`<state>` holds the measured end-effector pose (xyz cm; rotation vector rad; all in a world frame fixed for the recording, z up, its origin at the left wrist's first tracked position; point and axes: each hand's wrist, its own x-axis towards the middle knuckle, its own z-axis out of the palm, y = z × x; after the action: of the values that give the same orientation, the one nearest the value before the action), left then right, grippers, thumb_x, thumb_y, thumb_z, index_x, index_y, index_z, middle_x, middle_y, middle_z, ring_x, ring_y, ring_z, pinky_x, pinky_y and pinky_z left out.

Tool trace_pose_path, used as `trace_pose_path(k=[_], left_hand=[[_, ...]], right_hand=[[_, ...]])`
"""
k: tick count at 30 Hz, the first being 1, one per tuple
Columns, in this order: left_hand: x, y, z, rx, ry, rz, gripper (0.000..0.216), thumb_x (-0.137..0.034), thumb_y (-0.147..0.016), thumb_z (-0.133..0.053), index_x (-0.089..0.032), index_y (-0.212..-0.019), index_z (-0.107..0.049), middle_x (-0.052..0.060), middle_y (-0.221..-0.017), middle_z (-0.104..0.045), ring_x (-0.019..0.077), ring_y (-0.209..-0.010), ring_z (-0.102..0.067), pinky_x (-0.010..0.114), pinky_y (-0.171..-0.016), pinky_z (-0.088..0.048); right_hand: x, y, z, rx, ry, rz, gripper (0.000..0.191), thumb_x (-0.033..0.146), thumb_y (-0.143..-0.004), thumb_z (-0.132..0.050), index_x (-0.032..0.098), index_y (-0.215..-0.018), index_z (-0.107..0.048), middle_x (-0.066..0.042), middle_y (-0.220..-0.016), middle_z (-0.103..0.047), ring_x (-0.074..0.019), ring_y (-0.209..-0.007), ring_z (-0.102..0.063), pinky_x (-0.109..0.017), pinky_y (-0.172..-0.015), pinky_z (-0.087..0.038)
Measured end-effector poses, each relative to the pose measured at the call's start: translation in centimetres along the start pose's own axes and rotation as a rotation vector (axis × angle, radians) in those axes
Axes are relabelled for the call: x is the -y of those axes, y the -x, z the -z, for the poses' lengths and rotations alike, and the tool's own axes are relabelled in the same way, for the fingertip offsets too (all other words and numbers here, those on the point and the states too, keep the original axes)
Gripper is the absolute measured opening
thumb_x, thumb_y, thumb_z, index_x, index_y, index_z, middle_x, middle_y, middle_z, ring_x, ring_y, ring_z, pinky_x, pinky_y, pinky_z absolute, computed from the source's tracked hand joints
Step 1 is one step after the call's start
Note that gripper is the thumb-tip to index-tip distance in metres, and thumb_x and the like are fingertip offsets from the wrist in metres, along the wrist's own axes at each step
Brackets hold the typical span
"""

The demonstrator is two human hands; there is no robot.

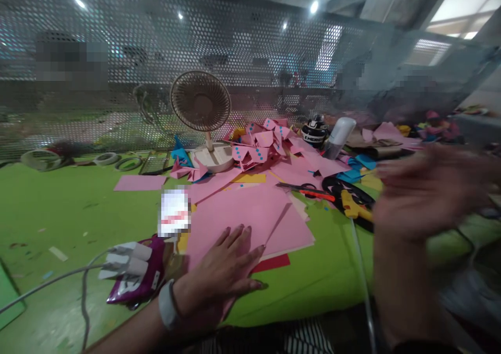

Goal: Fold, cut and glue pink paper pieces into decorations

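Pink paper [250,210] lies at the lower centre of the frame, with the left grip [221,275] spread wide and flat on its near edge, clasping nothing. The right grip [426,192] hangs blurred at right (fingers look open, empty). Farther up are scissors [309,189], a yellow glue gun [354,205] and a fan [201,103] on the green counter [58,213].
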<state>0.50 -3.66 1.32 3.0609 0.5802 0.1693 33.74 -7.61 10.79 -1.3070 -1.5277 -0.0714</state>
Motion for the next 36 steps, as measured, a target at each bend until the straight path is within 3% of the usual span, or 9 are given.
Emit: trace_pose_path(k=[2, 3, 5, 8, 12, 18, 24, 30, 36], left_hand=[[-0.1, 0.1, -0.1, -0.019, -0.007, 0.007, 0.071, -0.070, -0.081, -0.039, -0.028, -0.138, -0.039, 0.016, -0.143, -0.036, 0.0397, -0.131, -0.030, 0.057, -0.102, -0.029], [-0.1, 0.1, -0.2, -0.026, -0.009, 0.008, 0.071, -0.070, -0.081, -0.039, -0.028, -0.138, -0.039, 0.016, -0.143, -0.035, 0.0396, -0.131, -0.029, 0.057, -0.102, -0.029], [-0.2, 0.2, -0.1, -0.028, -0.002, 0.012, 0.072, -0.070, -0.081, -0.038, -0.028, -0.140, -0.036, 0.017, -0.143, -0.035, 0.0395, -0.132, -0.028, 0.057, -0.103, -0.027], [-0.4, 0.1, 0.3, -0.005, 0.023, 0.019, 0.073, -0.070, -0.081, -0.039, -0.027, -0.140, -0.036, 0.017, -0.143, -0.036, 0.0397, -0.132, -0.028, 0.058, -0.102, -0.027], [-0.5, 0.0, 0.6, 0.030, 0.043, 0.022, 0.070, -0.068, -0.083, -0.037, -0.026, -0.139, -0.038, 0.018, -0.143, -0.035, 0.0391, -0.132, -0.027, 0.058, -0.103, -0.026], [-0.4, 0.0, 0.6, 0.037, 0.056, 0.033, 0.073, -0.072, -0.081, -0.036, -0.027, -0.139, -0.038, 0.016, -0.144, -0.034, 0.0391, -0.133, -0.026, 0.057, -0.103, -0.026], [-0.7, -0.3, 1.4, 0.044, 0.047, 0.034, 0.071, -0.071, -0.081, -0.035, -0.026, -0.135, -0.043, 0.018, -0.139, -0.040, 0.0399, -0.129, -0.032, 0.058, -0.100, -0.030], [-1.6, -3.4, 1.0, -0.016, 0.053, 0.141, 0.069, -0.073, -0.080, -0.033, -0.025, -0.125, -0.053, 0.013, -0.119, -0.054, 0.0316, -0.109, -0.047, 0.056, -0.097, -0.032], [-1.9, -6.7, -0.4, -0.078, 0.036, 0.160, 0.068, -0.073, -0.081, -0.030, -0.022, -0.118, -0.056, 0.010, -0.116, -0.056, 0.0279, -0.108, -0.048, 0.048, -0.095, -0.034]], right_hand=[[1.6, 1.4, -3.9, 0.135, -0.024, 0.062, 0.058, 0.056, -0.093, -0.019, 0.025, -0.119, -0.060, -0.008, -0.112, -0.067, -0.0282, -0.107, -0.061, -0.049, -0.085, -0.052], [2.1, 2.3, -5.7, 0.422, -0.003, 0.094, 0.053, 0.055, -0.092, -0.030, 0.026, -0.131, -0.050, -0.007, -0.130, -0.056, -0.0274, -0.120, -0.051, -0.048, -0.097, -0.045], [2.3, 4.5, -8.6, 0.869, 0.055, 0.157, 0.066, 0.057, -0.089, -0.039, 0.025, -0.145, -0.028, -0.006, -0.149, -0.028, -0.0255, -0.136, -0.029, -0.045, -0.109, -0.031], [1.4, 7.2, -10.7, 1.156, 0.088, 0.222, 0.079, 0.061, -0.088, -0.036, 0.017, -0.148, -0.010, -0.009, -0.153, -0.007, -0.0240, -0.141, -0.008, -0.044, -0.115, -0.012], [-0.3, 8.2, -10.6, 1.194, 0.114, 0.303, 0.084, 0.065, -0.086, -0.034, 0.017, -0.148, -0.004, -0.008, -0.154, -0.003, -0.0229, -0.142, -0.003, -0.042, -0.116, -0.005], [-3.5, 6.3, -9.2, 1.106, 0.264, 0.131, 0.088, 0.066, -0.085, -0.034, 0.014, -0.148, -0.002, -0.010, -0.154, -0.001, -0.0256, -0.141, -0.005, -0.043, -0.116, -0.011], [-4.2, 6.2, -9.0, 1.101, 0.274, 0.172, 0.088, 0.067, -0.085, -0.035, 0.013, -0.148, -0.004, -0.011, -0.153, -0.004, -0.0252, -0.141, -0.006, -0.044, -0.115, -0.011], [-4.3, 6.7, -9.2, 1.077, 0.281, 0.207, 0.085, 0.064, -0.087, -0.034, 0.013, -0.148, -0.005, -0.012, -0.153, -0.004, -0.0255, -0.141, -0.005, -0.046, -0.115, -0.012], [-5.1, 7.0, -9.5, 1.047, 0.281, 0.246, 0.082, 0.061, -0.087, -0.035, 0.016, -0.148, -0.004, -0.011, -0.154, -0.006, -0.0256, -0.141, -0.006, -0.047, -0.114, -0.012]])
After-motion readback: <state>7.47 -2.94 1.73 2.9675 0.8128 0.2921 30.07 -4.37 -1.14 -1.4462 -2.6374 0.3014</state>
